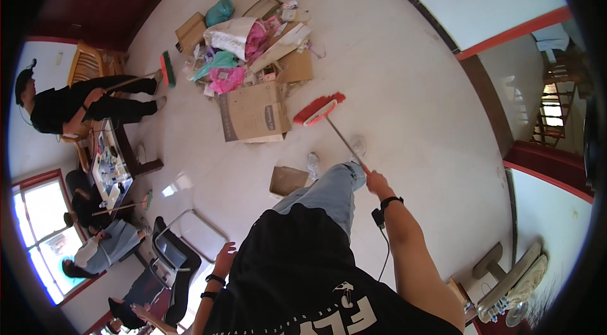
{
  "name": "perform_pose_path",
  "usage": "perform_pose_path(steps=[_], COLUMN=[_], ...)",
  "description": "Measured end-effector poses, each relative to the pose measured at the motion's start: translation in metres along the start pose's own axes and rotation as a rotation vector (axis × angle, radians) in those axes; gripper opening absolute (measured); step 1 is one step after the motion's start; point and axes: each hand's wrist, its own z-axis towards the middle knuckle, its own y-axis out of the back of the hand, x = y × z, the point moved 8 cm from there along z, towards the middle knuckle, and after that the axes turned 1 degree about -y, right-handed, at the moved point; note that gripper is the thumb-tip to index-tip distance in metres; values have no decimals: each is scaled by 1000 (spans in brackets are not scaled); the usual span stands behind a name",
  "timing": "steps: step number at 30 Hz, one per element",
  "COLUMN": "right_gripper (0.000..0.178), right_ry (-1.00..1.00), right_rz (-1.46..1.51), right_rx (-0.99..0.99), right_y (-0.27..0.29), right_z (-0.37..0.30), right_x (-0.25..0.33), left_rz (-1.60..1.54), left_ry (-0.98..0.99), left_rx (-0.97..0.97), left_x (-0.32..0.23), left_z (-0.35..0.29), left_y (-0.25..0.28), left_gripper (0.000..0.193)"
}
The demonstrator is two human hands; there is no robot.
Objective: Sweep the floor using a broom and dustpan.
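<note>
Red broom (319, 110) looks light and stiff; we grip its handle end in our clenched right hand (377, 181), while our left hand (226, 253) hangs released, near the floor (404, 82).

The broom head (319, 109) rested on the floor (404, 82) just right of a flattened carton (253, 112). Behind the carton lay a rubbish heap (250, 44); a smaller box (288, 180) lay nearer.

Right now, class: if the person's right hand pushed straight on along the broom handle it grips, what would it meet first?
Following the handle from the right hand, it meets the red broom head first; just beyond lies the flattened cardboard box, though depth is uncertain.
</note>
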Motion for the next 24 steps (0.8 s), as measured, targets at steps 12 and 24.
perform_pose_path(steps=[12,24], right_gripper=[38,65], right_ry=[-188,-276], right_rz=[510,540], right_rx=[-68,21], right_y=[85,38], right_z=[84,-15], right_x=[51,17], left_rz=[-37,-313], left_ry=[196,311], left_rx=[45,-34], left_x=[-36,1], left_z=[7,6], left_y=[-18,-18], left_gripper=[38,36])
